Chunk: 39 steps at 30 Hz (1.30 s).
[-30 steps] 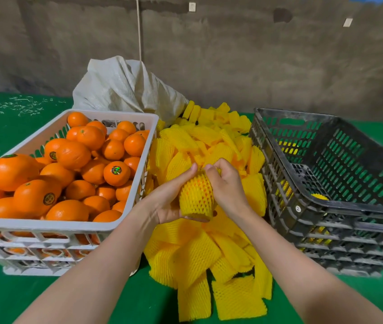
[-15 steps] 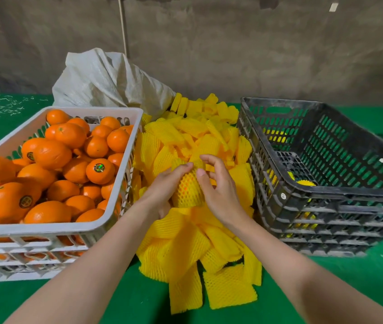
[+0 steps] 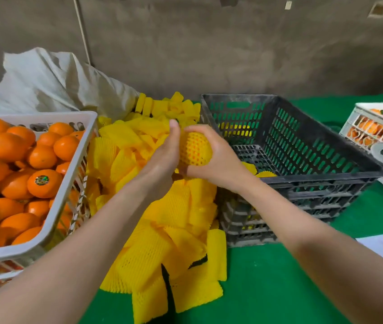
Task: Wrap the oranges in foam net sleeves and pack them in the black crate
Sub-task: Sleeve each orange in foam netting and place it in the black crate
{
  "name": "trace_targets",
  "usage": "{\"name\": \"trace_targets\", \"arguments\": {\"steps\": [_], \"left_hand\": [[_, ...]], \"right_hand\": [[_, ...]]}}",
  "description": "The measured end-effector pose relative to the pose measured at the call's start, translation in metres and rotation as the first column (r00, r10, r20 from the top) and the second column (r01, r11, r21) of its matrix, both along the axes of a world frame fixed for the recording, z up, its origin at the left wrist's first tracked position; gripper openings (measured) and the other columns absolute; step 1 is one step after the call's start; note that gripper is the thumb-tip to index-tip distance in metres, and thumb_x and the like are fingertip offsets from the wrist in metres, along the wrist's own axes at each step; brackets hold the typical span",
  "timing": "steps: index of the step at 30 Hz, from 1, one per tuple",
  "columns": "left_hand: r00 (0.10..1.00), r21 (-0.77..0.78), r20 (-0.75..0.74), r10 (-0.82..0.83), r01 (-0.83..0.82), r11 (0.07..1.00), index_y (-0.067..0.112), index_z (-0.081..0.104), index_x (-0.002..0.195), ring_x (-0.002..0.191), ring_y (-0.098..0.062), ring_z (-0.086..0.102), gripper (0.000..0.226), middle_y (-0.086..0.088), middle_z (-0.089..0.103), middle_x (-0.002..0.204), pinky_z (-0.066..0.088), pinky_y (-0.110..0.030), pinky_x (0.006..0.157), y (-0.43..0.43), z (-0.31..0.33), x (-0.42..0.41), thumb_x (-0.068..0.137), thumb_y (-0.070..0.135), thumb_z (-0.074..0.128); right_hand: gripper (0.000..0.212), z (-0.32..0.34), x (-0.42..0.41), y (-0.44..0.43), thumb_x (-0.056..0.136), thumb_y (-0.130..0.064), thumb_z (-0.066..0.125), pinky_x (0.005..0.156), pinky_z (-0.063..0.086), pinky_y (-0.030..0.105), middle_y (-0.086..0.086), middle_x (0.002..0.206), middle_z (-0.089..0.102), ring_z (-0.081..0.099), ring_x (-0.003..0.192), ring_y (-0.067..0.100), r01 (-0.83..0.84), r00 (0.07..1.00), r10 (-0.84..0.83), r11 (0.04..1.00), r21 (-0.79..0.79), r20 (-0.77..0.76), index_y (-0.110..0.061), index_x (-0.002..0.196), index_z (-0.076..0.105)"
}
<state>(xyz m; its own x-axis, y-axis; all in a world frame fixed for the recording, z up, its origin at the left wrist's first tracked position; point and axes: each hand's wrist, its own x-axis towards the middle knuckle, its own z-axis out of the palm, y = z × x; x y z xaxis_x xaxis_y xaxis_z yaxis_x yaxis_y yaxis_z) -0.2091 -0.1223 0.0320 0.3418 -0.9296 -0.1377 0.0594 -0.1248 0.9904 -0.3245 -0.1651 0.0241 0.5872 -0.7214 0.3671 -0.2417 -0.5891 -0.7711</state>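
A soft green cloth (image 3: 267,288) covers the table. On the right sits the black crate (image 3: 307,136), hard plastic with rows of little slots. On the left, a white crate (image 3: 73,174) holds smooth, shiny, round oranges (image 3: 43,183). Between the two lies a heap of flat, bumpy yellow foam net sleeves (image 3: 162,253). A crinkly white sack (image 3: 52,85) slumps at the far left. The left hand (image 3: 160,164) and right hand (image 3: 223,164) both curl round one wrapped orange (image 3: 195,148), its net stretched tight, held above the heap, just beside the black crate.
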Motion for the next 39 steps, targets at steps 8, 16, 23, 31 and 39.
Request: {"name": "trace_targets", "arguments": {"steps": [8, 16, 23, 31, 39], "left_hand": [[0.792, -0.231, 0.608, -0.055, 0.244, 0.942, 0.007, 0.059, 0.123, 0.114, -0.018, 0.055, 0.028, -0.008, 0.06, 0.124, 0.038, -0.022, 0.093, -0.06, -0.011, -0.042, 0.1, 0.014, 0.044], [0.032, 0.26, 0.955, -0.296, 0.394, 0.882, 0.02, 0.07, 0.101, 0.102, -0.026, 0.06, 0.015, -0.001, 0.068, 0.107, 0.048, -0.033, 0.077, -0.135, -0.027, -0.085, 0.09, 0.022, 0.06], [-0.001, 0.255, 0.961, -0.276, 0.38, 0.889, 0.025, 0.065, 0.116, 0.108, -0.019, 0.058, 0.027, 0.005, 0.064, 0.121, 0.039, -0.027, 0.073, -0.142, -0.038, -0.083, 0.089, 0.03, 0.062], [0.103, 0.211, 0.957, -0.27, 0.39, 0.896, 0.022, 0.066, 0.115, 0.102, -0.018, 0.059, 0.028, 0.003, 0.067, 0.107, 0.039, -0.026, 0.074, -0.134, -0.038, -0.086, 0.09, 0.032, 0.062], [0.574, -0.216, 0.818, 0.025, 0.266, 0.939, 0.007, 0.071, 0.102, 0.102, -0.017, 0.058, 0.017, -0.006, 0.069, 0.106, 0.037, -0.014, 0.084, -0.117, -0.04, -0.077, 0.091, 0.007, 0.058]], "right_hand": [[0.062, 0.016, -0.074, -0.08, 0.063, -0.018, 0.082, 0.074, 0.042, 0.015, -0.024, 0.096, 0.047, 0.048, 0.086, 0.0, 0.347, 0.931, -0.346, 0.938, 0.007, 0.117, -0.027, 0.114, 0.05], [0.071, -0.007, -0.102, -0.21, 0.063, -0.032, 0.079, 0.076, 0.045, 0.034, 0.009, 0.12, 0.052, 0.052, 0.101, 0.031, 0.166, 0.397, -0.31, 0.95, -0.264, -0.864, -0.027, 0.123, 0.042], [0.084, -0.066, -0.106, -0.258, 0.073, -0.024, 0.077, 0.067, 0.044, 0.035, 0.014, 0.133, 0.029, 0.05, 0.1, 0.033, 0.1, 0.012, -0.158, 0.983, -0.156, -0.987, -0.025, 0.142, 0.029], [0.1, -0.101, -0.09, -0.262, 0.08, -0.046, 0.069, 0.107, 0.033, 0.052, 0.01, 0.158, 0.006, 0.021, 0.14, 0.037, 0.083, -0.02, -0.01, 0.996, -0.011, -1.0, -0.032, 0.149, -0.002], [0.065, -0.035, -0.061, -0.224, 0.089, -0.037, 0.058, 0.112, 0.023, 0.055, 0.015, 0.154, 0.018, 0.018, 0.141, 0.035, 0.232, 0.683, -0.44, 0.887, -0.399, -0.583, -0.022, 0.145, 0.028]]}}
